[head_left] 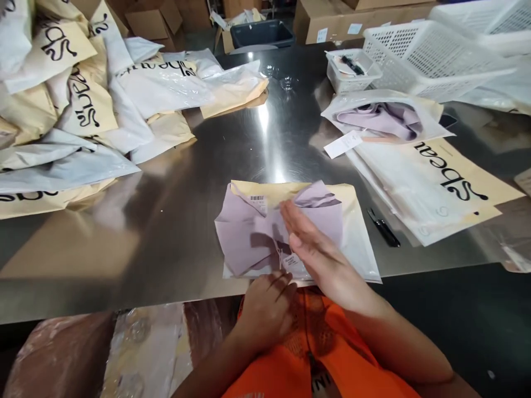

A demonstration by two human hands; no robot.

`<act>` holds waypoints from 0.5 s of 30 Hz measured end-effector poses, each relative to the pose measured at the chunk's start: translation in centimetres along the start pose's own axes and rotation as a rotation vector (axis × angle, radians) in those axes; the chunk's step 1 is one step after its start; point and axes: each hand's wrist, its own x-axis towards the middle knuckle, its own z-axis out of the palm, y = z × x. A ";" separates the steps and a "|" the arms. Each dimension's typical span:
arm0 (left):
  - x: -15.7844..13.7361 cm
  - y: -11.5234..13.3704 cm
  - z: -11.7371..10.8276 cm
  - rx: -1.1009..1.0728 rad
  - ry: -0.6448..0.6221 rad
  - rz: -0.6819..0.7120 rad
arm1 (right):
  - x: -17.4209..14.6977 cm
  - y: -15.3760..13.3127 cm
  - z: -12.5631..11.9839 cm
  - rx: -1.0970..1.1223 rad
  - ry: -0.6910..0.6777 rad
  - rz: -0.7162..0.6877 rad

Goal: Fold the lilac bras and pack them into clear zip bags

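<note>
A folded lilac garment [244, 243] lies on a cream and white plastic mailing bag [360, 243] at the table's front edge. A barcode label [256, 201] shows on its upper left, and a small printed tag [291, 262] hangs near its lower middle. My right hand [315, 249] is over the garment's middle, fingers straight and together, palm turned left; whether it presses the cloth I cannot tell. At the front edge of garment and bag, my left hand [269, 301] has its fingers curled. What they grip, if anything, is hidden.
Filled mailing bags [83, 99] are heaped at the left. On the right, another lilac garment [381, 119] in a clear bag rests by stacked mailers [440, 182]. A black-handled cutter [385, 228] lies nearby. White baskets [431, 61] stand behind on the metal table [178, 232].
</note>
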 end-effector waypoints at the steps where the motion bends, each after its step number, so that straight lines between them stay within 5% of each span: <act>1: -0.6 -0.3 -0.5 0.015 0.036 -0.034 | 0.3 -0.4 -0.1 -0.045 -0.059 -0.014; 5: -3.2 -1.7 -2.7 0.115 0.177 -0.167 | 4.0 -2.3 -3.3 -0.518 0.025 -0.300; 8: -4.4 -3.3 -3.2 0.202 0.223 -0.214 | 8.8 -2.5 -5.1 -0.922 -0.245 -0.389; 12: -4.6 -4.7 -2.3 0.313 0.210 -0.193 | 14.2 -0.8 -3.0 -1.222 -0.849 -0.121; 15: -4.6 -4.5 -1.2 0.366 0.200 -0.188 | 15.7 1.1 0.1 -1.308 -1.034 0.078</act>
